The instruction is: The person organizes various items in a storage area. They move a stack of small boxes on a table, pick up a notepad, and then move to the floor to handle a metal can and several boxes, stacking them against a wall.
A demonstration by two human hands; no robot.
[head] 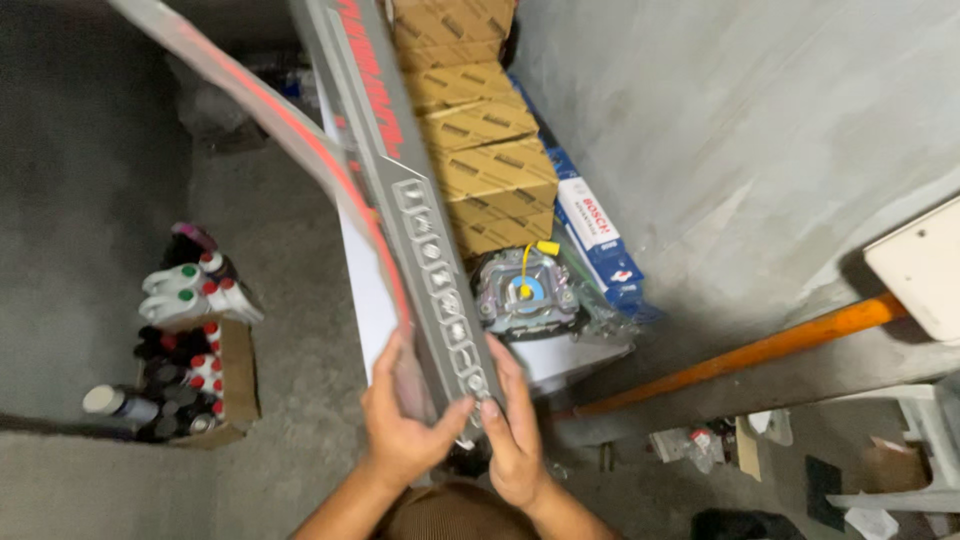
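Head view. Left hand (400, 430) and right hand (512, 440) each close their fingers (497, 372) around the near end of a long flat grey cardboard package (425, 235) with red lettering and a row of clear blister pockets, held up slanting away from the person. Beneath it, a stack of brown cardboard boxes (480, 140) and a blue-and-white carton (595, 235) stand by the concrete wall (740, 120). At left on the floor (290, 300), an open box of capped spray cans (190, 385).

Bare floor (300, 230) left of the long grey package (420, 200) — stacked cardboard boxes (480, 130) probably crowd its right.
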